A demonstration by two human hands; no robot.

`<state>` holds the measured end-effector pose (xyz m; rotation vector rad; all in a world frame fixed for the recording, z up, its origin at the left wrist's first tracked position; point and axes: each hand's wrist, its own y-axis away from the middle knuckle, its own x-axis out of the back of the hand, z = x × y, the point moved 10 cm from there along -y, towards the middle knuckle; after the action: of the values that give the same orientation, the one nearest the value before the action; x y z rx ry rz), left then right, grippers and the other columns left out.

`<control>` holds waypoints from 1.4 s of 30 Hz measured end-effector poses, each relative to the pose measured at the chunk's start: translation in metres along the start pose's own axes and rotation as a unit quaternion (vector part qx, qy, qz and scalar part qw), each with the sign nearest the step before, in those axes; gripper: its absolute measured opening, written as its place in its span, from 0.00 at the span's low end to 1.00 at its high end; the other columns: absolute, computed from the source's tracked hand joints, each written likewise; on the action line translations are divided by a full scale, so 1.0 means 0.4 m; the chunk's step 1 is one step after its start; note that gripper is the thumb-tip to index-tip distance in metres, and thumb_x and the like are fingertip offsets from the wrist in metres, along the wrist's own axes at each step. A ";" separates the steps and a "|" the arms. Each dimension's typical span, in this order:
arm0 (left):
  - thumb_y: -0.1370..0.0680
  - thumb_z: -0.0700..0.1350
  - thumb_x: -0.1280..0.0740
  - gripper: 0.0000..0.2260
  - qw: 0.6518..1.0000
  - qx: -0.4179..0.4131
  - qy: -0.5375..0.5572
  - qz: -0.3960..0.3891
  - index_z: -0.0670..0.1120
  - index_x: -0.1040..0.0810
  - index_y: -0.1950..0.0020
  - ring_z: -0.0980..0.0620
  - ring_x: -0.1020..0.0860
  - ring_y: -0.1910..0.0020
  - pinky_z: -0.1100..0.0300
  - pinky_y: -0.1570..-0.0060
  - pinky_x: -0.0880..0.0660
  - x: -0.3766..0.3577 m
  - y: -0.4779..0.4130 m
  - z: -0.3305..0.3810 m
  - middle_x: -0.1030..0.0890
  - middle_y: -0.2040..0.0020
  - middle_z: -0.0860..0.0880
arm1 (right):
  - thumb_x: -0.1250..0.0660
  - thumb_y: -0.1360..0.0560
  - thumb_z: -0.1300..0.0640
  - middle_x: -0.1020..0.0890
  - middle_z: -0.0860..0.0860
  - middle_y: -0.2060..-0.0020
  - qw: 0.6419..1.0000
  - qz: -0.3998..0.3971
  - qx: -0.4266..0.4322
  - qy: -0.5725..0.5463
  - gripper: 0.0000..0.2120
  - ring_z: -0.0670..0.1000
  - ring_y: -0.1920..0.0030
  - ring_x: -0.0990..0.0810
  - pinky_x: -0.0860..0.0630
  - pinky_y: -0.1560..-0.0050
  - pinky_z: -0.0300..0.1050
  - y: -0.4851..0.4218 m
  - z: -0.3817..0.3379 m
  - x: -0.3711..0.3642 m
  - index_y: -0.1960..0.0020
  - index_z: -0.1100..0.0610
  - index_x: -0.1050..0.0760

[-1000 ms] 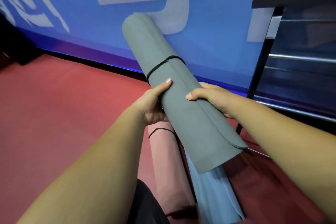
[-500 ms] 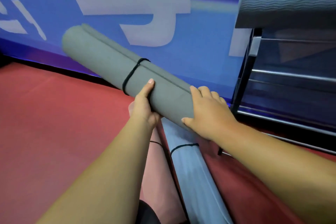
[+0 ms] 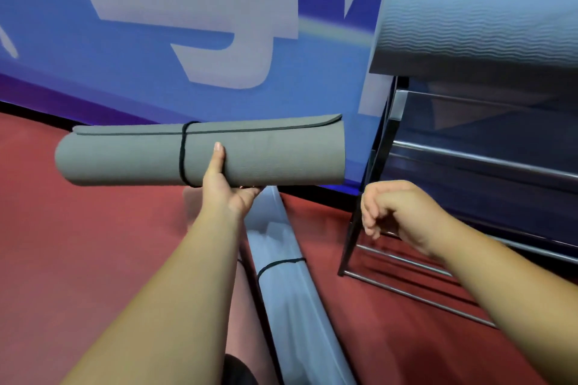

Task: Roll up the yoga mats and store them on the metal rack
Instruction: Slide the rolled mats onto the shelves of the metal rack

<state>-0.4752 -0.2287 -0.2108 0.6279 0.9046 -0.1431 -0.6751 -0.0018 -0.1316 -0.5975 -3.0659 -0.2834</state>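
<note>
A rolled grey yoga mat (image 3: 275, 153) with a black band around it lies level in the air, left of the metal rack (image 3: 481, 159). My left hand (image 3: 225, 187) grips it from below near the band, thumb up the near side. My right hand (image 3: 397, 212) hangs apart from the mat, to its lower right in front of the rack, fingers loosely curled and holding nothing. A light blue rolled mat (image 3: 287, 278) with a black band lies on the floor under my arms. A pink rolled mat (image 3: 247, 297) lies beside it, mostly hidden by my left arm.
Another blue-grey textured mat (image 3: 478, 15) lies on top of the rack. The rack's lower shelves are bare metal bars. A blue wall banner (image 3: 162, 50) with white characters stands behind. The floor (image 3: 78, 244) is red.
The grey mat has swung from a slant to level. My right hand has let go of it and dropped to the right, toward the rack. The view has shifted toward the rack.
</note>
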 end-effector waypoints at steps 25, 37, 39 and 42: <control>0.24 0.56 0.21 0.28 0.997 0.010 0.002 -0.070 0.44 0.21 0.28 0.32 0.17 0.37 0.24 0.36 0.26 -0.113 -0.031 -0.120 0.15 0.37 0.38 | 0.35 0.16 0.58 0.12 0.49 0.41 0.979 0.170 -0.034 -0.109 0.14 0.57 0.42 0.12 0.18 0.38 0.58 -0.059 0.071 0.208 0.35 0.46 0.17; 0.25 0.57 0.21 0.29 0.997 0.024 0.034 -0.065 0.44 0.22 0.29 0.29 0.20 0.35 0.19 0.39 0.28 -0.156 -0.003 -0.140 0.16 0.35 0.37 | 0.38 0.14 0.43 0.14 0.44 0.39 0.979 0.165 -0.038 -0.113 0.08 0.57 0.38 0.15 0.21 0.35 0.66 -0.059 0.041 0.182 0.43 0.35 0.20; 0.24 0.56 0.21 0.28 0.997 0.033 0.035 -0.061 0.44 0.22 0.29 0.29 0.19 0.36 0.18 0.41 0.28 -0.153 0.000 -0.154 0.16 0.36 0.37 | 0.39 0.14 0.42 0.14 0.43 0.41 0.978 0.170 -0.041 -0.113 0.09 0.57 0.38 0.15 0.20 0.36 0.65 -0.058 0.040 0.179 0.45 0.34 0.19; 0.24 0.56 0.21 0.28 0.997 0.034 0.035 -0.053 0.44 0.23 0.30 0.29 0.19 0.37 0.17 0.42 0.28 -0.145 -0.001 -0.163 0.16 0.36 0.37 | 0.38 0.15 0.41 0.15 0.42 0.39 0.978 0.174 -0.045 -0.104 0.09 0.55 0.38 0.16 0.20 0.36 0.63 -0.057 0.041 0.177 0.43 0.34 0.19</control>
<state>-0.5564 -0.2005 -0.1959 0.6509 1.0039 -0.2502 -0.7488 0.0068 -0.1490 -1.2217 -3.0697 -0.3740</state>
